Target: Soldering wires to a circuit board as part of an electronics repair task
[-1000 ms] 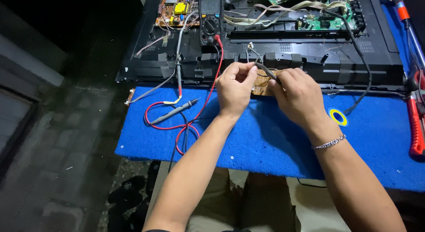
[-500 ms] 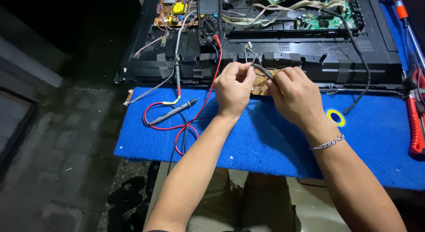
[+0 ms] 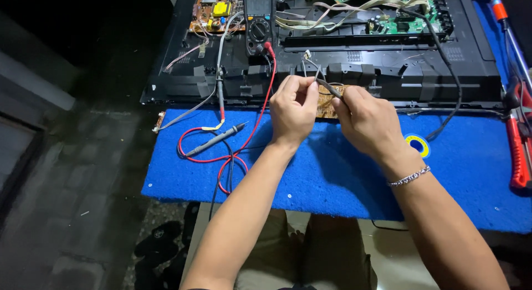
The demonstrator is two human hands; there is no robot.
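Little has shifted since the earlier frames: both your hands stay at the mat's far edge. Your left hand (image 3: 292,110) has its fingertips pinched together on a thin wire (image 3: 310,63). Your right hand (image 3: 368,121) is closed around a slim dark probe (image 3: 331,90), tip over the small brown circuit board (image 3: 331,104). Nearer, a grey test probe (image 3: 216,139) lies on the blue mat (image 3: 332,179). Beyond, the multimeter (image 3: 259,18) rests on the opened television chassis (image 3: 388,63).

We note open blue mat (image 3: 332,173) beneath and right of both hands, while red leads (image 3: 233,157) and a probe (image 3: 216,139) clutter the left, the opened chassis (image 3: 388,74) walling off the far side.
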